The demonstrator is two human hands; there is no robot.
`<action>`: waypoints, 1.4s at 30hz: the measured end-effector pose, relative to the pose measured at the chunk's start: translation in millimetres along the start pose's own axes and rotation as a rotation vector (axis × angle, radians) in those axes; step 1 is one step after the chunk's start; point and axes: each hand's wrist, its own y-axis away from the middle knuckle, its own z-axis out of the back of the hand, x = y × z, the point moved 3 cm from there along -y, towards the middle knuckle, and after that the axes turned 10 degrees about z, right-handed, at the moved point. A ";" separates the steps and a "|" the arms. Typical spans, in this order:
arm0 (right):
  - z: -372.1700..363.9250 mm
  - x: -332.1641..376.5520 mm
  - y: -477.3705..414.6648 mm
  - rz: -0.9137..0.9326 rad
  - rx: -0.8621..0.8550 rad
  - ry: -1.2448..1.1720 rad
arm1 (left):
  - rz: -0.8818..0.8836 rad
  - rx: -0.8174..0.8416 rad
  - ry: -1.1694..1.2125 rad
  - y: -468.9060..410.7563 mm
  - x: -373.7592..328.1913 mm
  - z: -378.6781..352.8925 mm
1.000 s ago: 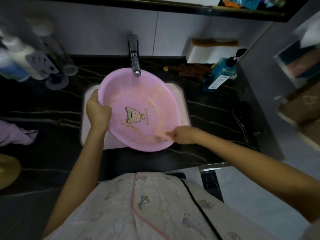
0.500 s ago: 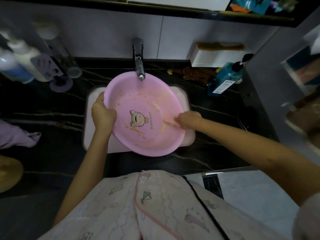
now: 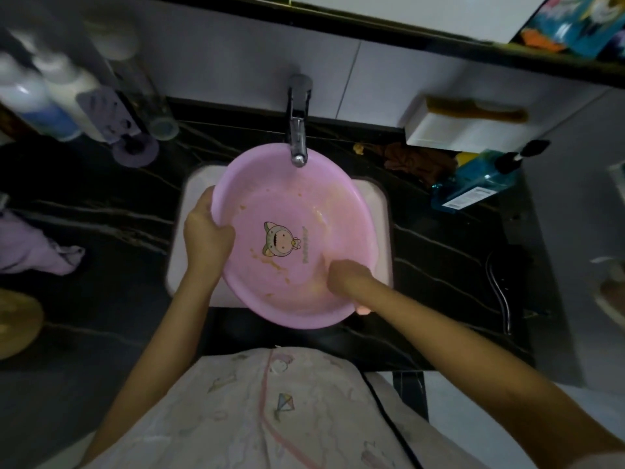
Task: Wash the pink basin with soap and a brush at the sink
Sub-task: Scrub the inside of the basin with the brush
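I watch pink basin [image 3: 297, 231] over sink [image 3: 378, 204], far rim under tap [image 3: 297, 137];
left hand [image 3: 206, 231] fingers curl round left rim; right hand [image 3: 348, 275] inside, fingers hidden, grip untellable.

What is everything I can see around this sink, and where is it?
pink basin: one, pink, held over the sink, smeared orange-brown.
sink: one, white, in the counter.
counter: one, black, veined.
faucet: one, chrome, over basin's far rim.
pump bottle: one, blue, counter right.
cloth: one, lilac, counter left.
box: one, white, back right.
comb: one, brown, on the box.
brush: seemingly one, pinkish, mostly hidden in right grip.
left grip: one, bare hand, holding basin's left rim.
right grip: one, bare hand, curled inside basin, near side.
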 end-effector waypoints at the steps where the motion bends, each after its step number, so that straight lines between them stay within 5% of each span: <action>1: 5.8 -3.4 -7.1 -0.040 -0.086 -0.058 | 0.002 0.002 0.004 -0.7 -0.2 -0.2; 8: 6.8 26.4 -48.3 0.037 -0.350 -0.199 | -0.001 0.028 0.031 -5.0 6.1 -1.8; 14: -15.5 36.5 -26.2 0.193 -0.158 -0.157 | -0.016 0.016 0.056 -1.0 -1.3 -0.2; 20: 16.4 13.5 -46.2 0.076 -0.331 -0.162 | -0.050 -0.003 0.036 -0.6 -2.7 -0.3; 26: -14.1 52.4 -27.5 0.295 -0.243 -0.230 | -0.036 -0.035 -0.011 3.3 -7.7 4.5; 30: 15.9 5.8 -44.5 0.164 -0.286 -0.116 | -0.048 -0.021 -0.007 5.5 -12.5 5.1; 38: 60.0 -55.2 -39.0 0.278 0.291 0.123 | -0.026 0.056 -0.095 -17.5 -29.3 19.9; 40: 86.0 -56.3 -42.5 0.255 0.219 0.318 | -0.036 0.080 -0.156 -24.4 -38.3 13.4; 42: 118.9 -49.0 -51.9 0.226 -0.061 0.469 | -0.001 0.084 -0.213 -30.7 -42.3 8.5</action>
